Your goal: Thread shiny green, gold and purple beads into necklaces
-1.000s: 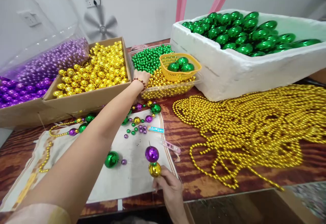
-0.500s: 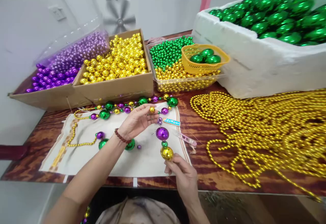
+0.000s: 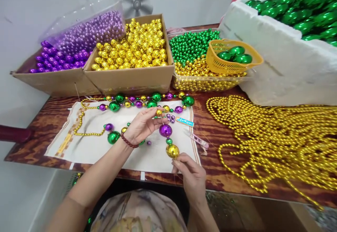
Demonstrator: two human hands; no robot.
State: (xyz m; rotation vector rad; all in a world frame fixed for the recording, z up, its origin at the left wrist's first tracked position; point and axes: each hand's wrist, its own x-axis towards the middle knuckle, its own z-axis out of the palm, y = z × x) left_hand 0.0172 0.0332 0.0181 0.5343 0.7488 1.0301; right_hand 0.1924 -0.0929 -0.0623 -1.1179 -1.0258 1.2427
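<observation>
Between the fingertips of my left hand (image 3: 144, 123), palm up, is a small gold bead (image 3: 159, 113). From there a thin thread or needle runs down to a large purple bead (image 3: 165, 130), a small green bead (image 3: 169, 141) and a large gold bead (image 3: 172, 151) in a row. My right hand (image 3: 191, 172) pinches at the lower end of that gold bead, fingers closed. Just beyond my left fingers, several small purple beads (image 3: 171, 118) lie on the white cloth (image 3: 92, 151). Part of another bead strand, with a large green bead (image 3: 113, 137), is hidden under my left wrist.
A finished-looking bead strand (image 3: 156, 96) lies along the cloth's back edge. Pink snips (image 3: 198, 140) and a blue label (image 3: 185, 121) are at right. Behind stand a cardboard box (image 3: 129, 79), a yellow basket (image 3: 234, 66) and a foam box (image 3: 263, 59). Gold bead chains (image 3: 276, 147) cover the right.
My view has shifted, so the table sits differently in frame. The purple bead has come closer to my left fingers. Both hands keep their grips.
</observation>
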